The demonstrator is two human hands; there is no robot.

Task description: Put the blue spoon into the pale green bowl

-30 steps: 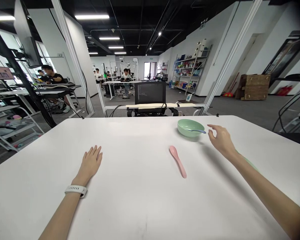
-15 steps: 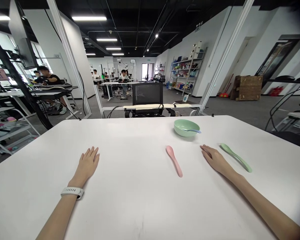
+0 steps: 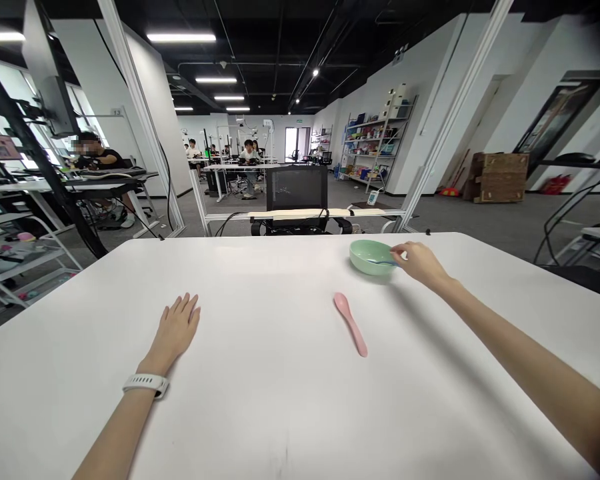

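Note:
Over the right rim of the green bowl (image 3: 363,267), my right hand (image 3: 418,263) is closed in a pinch at the handle end of a blue spoon (image 3: 381,262). The rest of that spoon lies inside the bowl. My left hand (image 3: 179,325), with a white band at the wrist, rests palm down on the table with its fingers stretched out and holds nothing. Between the hands, a pink spoon (image 3: 351,325) lies on the tabletop. The green spoon seen earlier is hidden behind my right forearm.
The white table (image 3: 260,400) has its far edge just beyond the bowl. A black office chair (image 3: 297,189) and a metal frame bar (image 3: 290,215) stand past that edge. Several people sit at desks further back.
My right hand has risen from the table and moved up to the bowl, its fingers now at the blue spoon's handle. My forearm now covers the green spoon. My left hand stays put.

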